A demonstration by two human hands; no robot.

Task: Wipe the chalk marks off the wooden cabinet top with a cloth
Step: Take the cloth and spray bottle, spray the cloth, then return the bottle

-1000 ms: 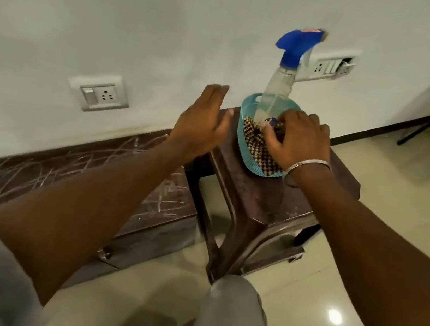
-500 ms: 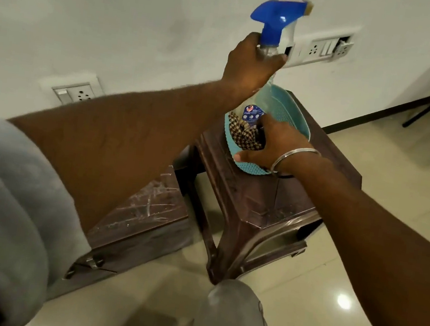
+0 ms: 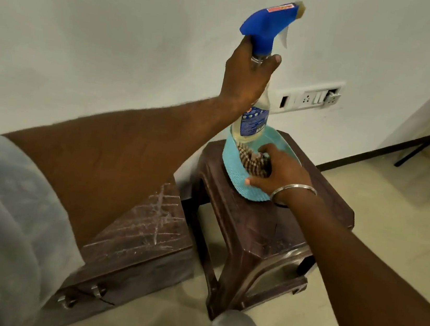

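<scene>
Pickup stage, wiping not yet begun.
Chalk-marked cabinet top [image 3: 141,232] lies under left forearm; left hand [image 3: 247,76] grasps spray bottle [image 3: 252,121] neck; right hand [image 3: 280,174] pinches basket [image 3: 236,176] wall, fingers on cloth [image 3: 252,162]. Risk: bottle base snags basket rim, tipping it.

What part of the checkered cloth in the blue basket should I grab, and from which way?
Pinch the bunched top folds of the checkered cloth from above, on the near side of the basket's open top. The basket walls block the sides, and the spray bottle held in the left hand hangs by the far rim.
</scene>
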